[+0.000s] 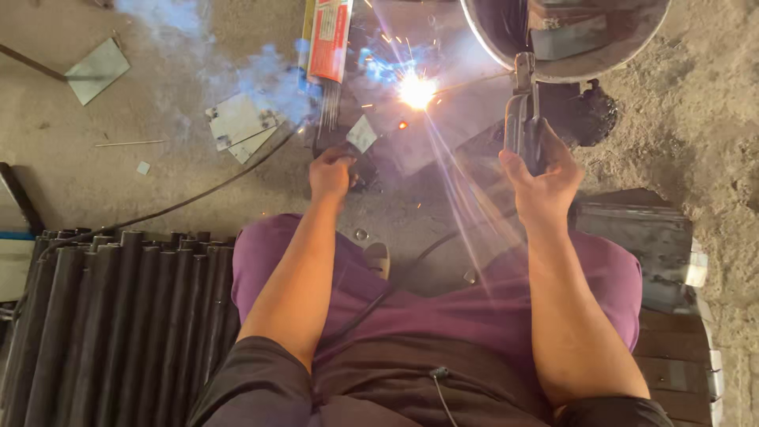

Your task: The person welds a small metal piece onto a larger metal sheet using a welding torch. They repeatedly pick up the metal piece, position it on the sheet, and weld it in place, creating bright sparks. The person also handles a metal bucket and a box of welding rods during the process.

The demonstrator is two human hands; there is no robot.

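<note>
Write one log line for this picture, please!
right hand: grips electrode holder | arc: sparking | left hand: holding dark workpiece

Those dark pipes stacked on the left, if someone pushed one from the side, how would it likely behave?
The dark pipes look like round metal tubes, so one pushed sideways would probably roll, though its neighbours lie tight against it and may block that. They seem rigid, unlikely to flex when lifted. Being long and apparently steel, each is probably heavy, and likely awkward for one hand.

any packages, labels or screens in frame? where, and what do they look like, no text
Welding rod packet: top centre, on the ground left of the welding spark; long, narrow box, red with white panels and a yellow edge, open at its near end, grey rods sticking out.
No screens or signs visible.
</note>
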